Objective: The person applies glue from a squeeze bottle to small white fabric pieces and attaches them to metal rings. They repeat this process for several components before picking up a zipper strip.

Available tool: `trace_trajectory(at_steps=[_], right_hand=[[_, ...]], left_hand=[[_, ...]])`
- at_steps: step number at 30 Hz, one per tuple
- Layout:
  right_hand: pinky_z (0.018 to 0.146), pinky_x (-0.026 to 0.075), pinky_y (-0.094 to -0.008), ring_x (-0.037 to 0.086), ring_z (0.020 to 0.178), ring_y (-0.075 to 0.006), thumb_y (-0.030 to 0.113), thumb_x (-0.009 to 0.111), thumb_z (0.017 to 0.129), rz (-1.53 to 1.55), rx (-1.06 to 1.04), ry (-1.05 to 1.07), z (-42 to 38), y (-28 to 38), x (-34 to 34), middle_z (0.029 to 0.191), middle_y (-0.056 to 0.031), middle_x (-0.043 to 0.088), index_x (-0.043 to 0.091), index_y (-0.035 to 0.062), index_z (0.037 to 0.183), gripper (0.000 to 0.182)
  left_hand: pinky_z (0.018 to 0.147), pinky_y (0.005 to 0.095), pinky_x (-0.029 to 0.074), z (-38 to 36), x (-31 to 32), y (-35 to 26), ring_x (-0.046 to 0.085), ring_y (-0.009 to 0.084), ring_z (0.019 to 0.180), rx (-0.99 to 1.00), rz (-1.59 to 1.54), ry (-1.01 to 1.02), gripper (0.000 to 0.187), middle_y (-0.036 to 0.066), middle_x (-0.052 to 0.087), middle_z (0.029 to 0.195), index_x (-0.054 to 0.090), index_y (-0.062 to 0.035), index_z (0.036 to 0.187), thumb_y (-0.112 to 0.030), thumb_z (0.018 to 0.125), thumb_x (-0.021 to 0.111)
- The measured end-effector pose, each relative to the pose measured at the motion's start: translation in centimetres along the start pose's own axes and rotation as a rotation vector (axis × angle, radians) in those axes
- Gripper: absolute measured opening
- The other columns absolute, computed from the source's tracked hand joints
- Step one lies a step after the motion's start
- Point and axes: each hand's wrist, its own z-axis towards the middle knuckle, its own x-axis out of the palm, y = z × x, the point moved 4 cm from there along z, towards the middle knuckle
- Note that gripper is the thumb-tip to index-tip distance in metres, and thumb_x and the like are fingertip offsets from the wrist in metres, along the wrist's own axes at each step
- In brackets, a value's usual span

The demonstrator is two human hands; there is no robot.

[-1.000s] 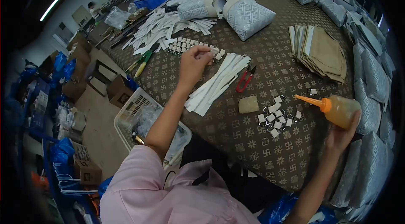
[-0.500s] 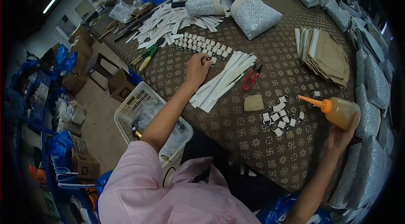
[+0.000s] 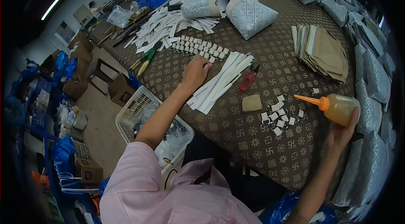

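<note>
My right hand [image 3: 344,130] is wrapped round the base of a glue bottle [image 3: 342,109] with an orange nozzle pointing left. My left hand [image 3: 197,72] rests on the patterned cloth with its fingers curled, just below rows of small white tabs with metal rings [image 3: 201,47]; whether its fingertips hold anything is hidden. Beside it lies a bundle of white strips [image 3: 219,83]. A loose cluster of similar tabs [image 3: 278,116] sits left of the bottle, near a tan block [image 3: 252,103] and red-handled snips [image 3: 249,78].
Silver patterned pouches [image 3: 251,15] stand at the back, and more line the right edge. A stack of brown pieces [image 3: 322,53] lies at the right. Green-handled pliers [image 3: 146,61] are at the left edge. A white basket [image 3: 126,114] stands below the table. A person [image 3: 93,10] is far off.
My left hand has drawn slightly back from the rows of tabs, its fingers more curled. The bottle in my right hand is tilted a little differently. The whole view has shifted slightly.
</note>
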Motion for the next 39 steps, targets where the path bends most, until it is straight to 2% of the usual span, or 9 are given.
trace_trajectory(at_steps=[14,16,19,24,27,30,35,38,39], right_hand=[[0.078,0.050,-0.0356,0.055,0.102,-0.0220,0.038,0.054,0.087,0.027,-0.004,0.020,0.5,-0.4,-0.7,0.116,-0.0090,0.052,0.045,0.0078,0.121,0.047],[0.074,0.051,-0.0340,0.059,0.096,-0.0206,0.037,0.053,0.087,0.034,-0.028,-0.059,0.1,-0.3,-0.2,0.106,-0.0086,0.057,0.050,0.0036,0.114,0.043],[0.070,0.052,-0.0338,0.060,0.092,-0.0190,0.037,0.055,0.087,-0.009,-0.035,-0.058,-0.1,-0.1,-0.4,0.102,-0.0080,0.059,0.052,0.0036,0.110,0.041],[0.058,0.054,-0.0311,0.063,0.080,-0.0180,0.038,0.056,0.085,-0.009,-0.058,0.024,-0.6,0.7,1.2,0.093,-0.0090,0.060,0.052,0.0011,0.108,0.043],[0.063,0.050,-0.0294,0.060,0.086,-0.0155,0.037,0.055,0.087,-0.013,-0.020,0.038,-0.4,0.6,0.8,0.097,-0.0051,0.059,0.052,0.0063,0.109,0.038],[0.060,0.050,-0.0278,0.061,0.082,-0.0148,0.038,0.056,0.085,-0.033,-0.030,0.025,-0.5,0.9,0.7,0.095,-0.0052,0.059,0.051,0.0055,0.109,0.041],[0.056,0.050,-0.0261,0.061,0.080,-0.0135,0.040,0.058,0.083,0.002,-0.049,-0.003,-0.7,1.4,0.9,0.092,-0.0049,0.059,0.051,0.0051,0.109,0.043],[0.052,0.051,-0.0264,0.062,0.078,-0.0140,0.039,0.058,0.083,0.013,-0.076,-0.032,-0.3,1.3,0.6,0.091,-0.0063,0.059,0.051,0.0034,0.108,0.044],[0.050,0.053,-0.0269,0.063,0.077,-0.0148,0.037,0.058,0.083,0.015,-0.100,-0.035,-0.2,1.4,0.3,0.090,-0.0078,0.059,0.051,0.0016,0.108,0.045]], left_hand=[[0.069,0.0370,0.044,0.2,0.1,-0.1,0.056,0.0316,0.078,0.121,0.008,-0.096,0.013,0.015,0.057,0.083,0.063,-0.0022,0.083,-0.014,0.077,0.062],[0.065,0.0349,0.045,-0.1,-0.7,-2.2,0.057,0.0288,0.073,0.180,0.097,-0.109,0.012,0.014,0.057,0.081,0.062,-0.0010,0.084,-0.011,0.078,0.062],[0.058,0.0269,0.043,-0.2,-1.2,-6.0,0.054,0.0173,0.064,0.238,-0.078,-0.013,0.009,0.010,0.056,0.077,0.062,0.0010,0.086,-0.006,0.081,0.060],[0.067,0.0356,0.044,-0.5,1.8,-15.3,0.057,0.0296,0.076,0.369,-0.315,0.417,0.016,0.013,0.058,0.082,0.063,-0.0014,0.089,-0.015,0.082,0.059],[0.071,0.0386,0.044,-0.4,6.2,-18.2,0.056,0.0334,0.081,0.437,-0.307,0.545,0.021,0.015,0.058,0.088,0.064,-0.0020,0.090,-0.020,0.081,0.060],[0.076,0.0414,0.045,-0.4,8.9,-20.6,0.056,0.0367,0.087,0.323,-0.051,0.731,0.027,0.019,0.055,0.097,0.062,0.0015,0.089,-0.023,0.079,0.062],[0.074,0.0409,0.045,-0.3,9.1,-22.3,0.056,0.0355,0.085,0.403,-0.050,0.725,0.017,0.019,0.057,0.089,0.059,0.0016,0.079,-0.015,0.077,0.061],[0.068,0.0374,0.044,-0.4,9.4,-22.0,0.057,0.0313,0.076,0.331,-0.179,0.841,0.016,0.017,0.057,0.077,0.061,0.0014,0.086,-0.012,0.077,0.060],[0.062,0.0317,0.042,-0.5,9.1,-21.8,0.051,0.0193,0.068,0.337,-0.251,0.848,0.016,0.009,0.053,0.070,0.061,-0.0001,0.090,-0.011,0.078,0.059]])
